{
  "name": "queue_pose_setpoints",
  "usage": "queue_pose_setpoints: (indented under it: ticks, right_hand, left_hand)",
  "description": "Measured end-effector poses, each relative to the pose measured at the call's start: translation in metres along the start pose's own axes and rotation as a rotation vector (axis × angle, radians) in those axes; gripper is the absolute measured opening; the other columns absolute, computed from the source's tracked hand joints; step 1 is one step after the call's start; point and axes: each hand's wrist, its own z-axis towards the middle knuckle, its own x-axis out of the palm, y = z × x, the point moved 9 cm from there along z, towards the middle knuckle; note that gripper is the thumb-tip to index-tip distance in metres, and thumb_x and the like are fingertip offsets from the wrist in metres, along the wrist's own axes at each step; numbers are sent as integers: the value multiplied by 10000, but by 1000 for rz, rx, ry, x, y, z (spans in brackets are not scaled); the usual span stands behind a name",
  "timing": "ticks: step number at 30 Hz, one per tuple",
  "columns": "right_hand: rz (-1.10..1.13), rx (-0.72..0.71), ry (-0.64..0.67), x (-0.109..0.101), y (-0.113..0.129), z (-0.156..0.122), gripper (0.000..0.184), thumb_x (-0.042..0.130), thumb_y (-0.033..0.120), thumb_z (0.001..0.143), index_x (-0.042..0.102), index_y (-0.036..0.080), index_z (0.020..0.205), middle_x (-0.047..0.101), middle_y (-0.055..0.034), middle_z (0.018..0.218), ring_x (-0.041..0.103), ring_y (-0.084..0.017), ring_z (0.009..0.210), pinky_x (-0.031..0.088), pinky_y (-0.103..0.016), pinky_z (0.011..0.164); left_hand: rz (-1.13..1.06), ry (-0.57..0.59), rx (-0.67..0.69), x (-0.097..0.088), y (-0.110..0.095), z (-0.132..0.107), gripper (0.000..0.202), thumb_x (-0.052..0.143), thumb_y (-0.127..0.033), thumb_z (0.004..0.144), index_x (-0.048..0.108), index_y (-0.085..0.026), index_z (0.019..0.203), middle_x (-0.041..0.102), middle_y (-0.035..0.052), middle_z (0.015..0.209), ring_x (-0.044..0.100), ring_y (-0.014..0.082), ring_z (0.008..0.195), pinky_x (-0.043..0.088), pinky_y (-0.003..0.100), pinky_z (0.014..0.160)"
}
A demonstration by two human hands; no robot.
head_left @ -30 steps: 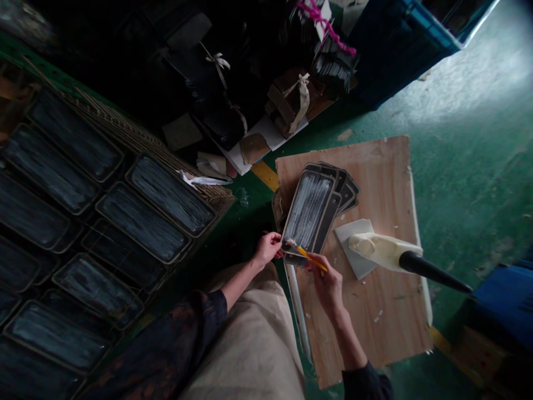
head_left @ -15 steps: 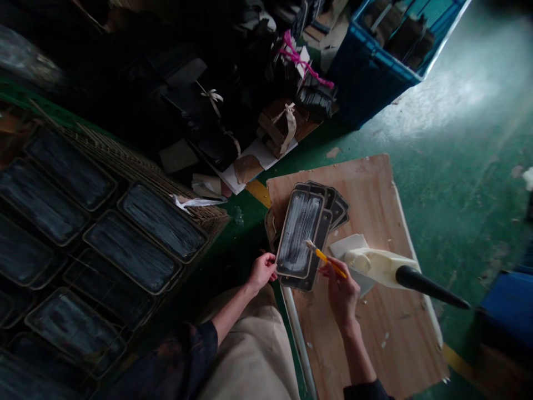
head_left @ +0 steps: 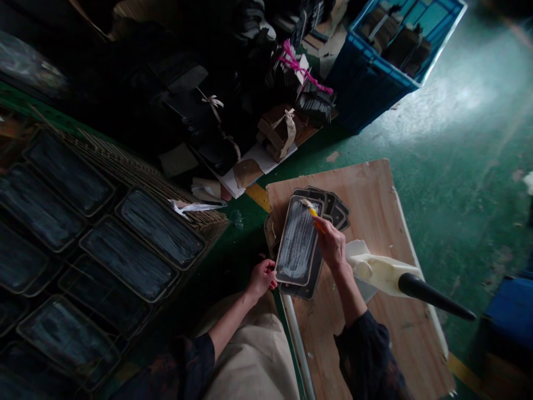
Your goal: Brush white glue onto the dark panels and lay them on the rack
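My right hand grips a yellow-handled brush, its bristles on the far end of a dark rectangular panel. Whitish streaks of a wet-looking coating cover the panel inside its pale rim. With fingers closed, my left hand pinches the panel's near left corner. Beneath and behind lie several more dark panels, fanned out on a wooden board. To the right of my right hand a cream bottle with a long black nozzle lies on a pale sheet.
At left, racks hold several streaked panels in rows. A blue crate with bundles stands at the back right. Tied brown pieces and dark stacks sit beyond the board. A blue box is at far right on the green floor.
My right hand has moved the brush away from me, from the middle of the panel to its far end. My left hand stays at the corner.
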Motion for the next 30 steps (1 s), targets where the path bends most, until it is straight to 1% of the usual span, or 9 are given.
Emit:
queue_pose_setpoints:
  ticks: [3,5,12,15,18,21,25,27,30]
  right_hand:
    - [-6,52,-69,-11,-10,-12,256,445,264,965,617,212,1147,700,-53,1011,674,-157,842,509,-253,731]
    - [-8,63,-39,-11,-9,-28,257,446,254,964,611,210,1157,703,-54,1000,679,-157,841,514,-253,731]
    - [-10,133,154,-2,32,-135,253,451,235,959,600,204,1162,710,-73,1033,697,-169,853,545,-252,735]
    - [23,211,200,-6,44,-163,215,455,245,965,600,215,1121,723,-46,969,706,-154,784,545,-225,674]
    - [53,272,159,-19,41,-154,209,461,253,967,592,220,1126,726,-31,932,705,-140,751,539,-215,657]
    - [26,233,26,-31,30,-120,232,482,270,957,598,215,1150,727,-45,954,704,-147,785,542,-239,707]
    - [3,214,-84,-29,8,-86,259,468,309,958,609,207,1151,728,-52,939,702,-169,809,537,-277,722]
    - [-1,253,-96,-23,0,-85,270,447,326,966,606,207,1150,729,-44,914,701,-171,780,528,-278,699]
    - [-35,319,-62,-16,2,-104,271,461,359,961,608,205,1130,733,-30,843,699,-171,729,508,-262,661]
  left_hand:
    - [-31,16,-6,1,1,0,121,541,-132,740,561,-141,859,548,-62,510,564,92,399,415,154,373]
    - [-41,19,-9,1,2,0,127,549,-136,742,562,-137,868,555,-57,529,567,92,406,419,158,375]
    - [-54,26,2,1,1,-2,149,594,-157,750,562,-131,893,560,-51,568,570,86,430,434,165,396]
    - [-45,35,8,1,-1,-5,146,601,-156,758,563,-130,896,560,-50,575,565,79,435,431,162,406]
    - [-30,57,29,2,-4,-6,150,615,-174,760,564,-132,896,576,-43,595,561,72,439,399,149,395]
    - [-16,82,44,3,-4,-6,157,614,-174,760,564,-133,903,585,-37,613,562,72,452,372,141,380]
    - [-5,75,44,2,-2,-5,168,601,-123,742,565,-132,906,576,-46,608,553,67,452,373,139,386]
    - [-6,70,40,2,-1,-5,162,583,-98,739,565,-132,896,571,-49,598,550,67,448,384,144,393]
    - [-14,66,35,3,-1,-6,165,554,-74,741,564,-132,895,571,-48,588,553,72,446,402,152,403]
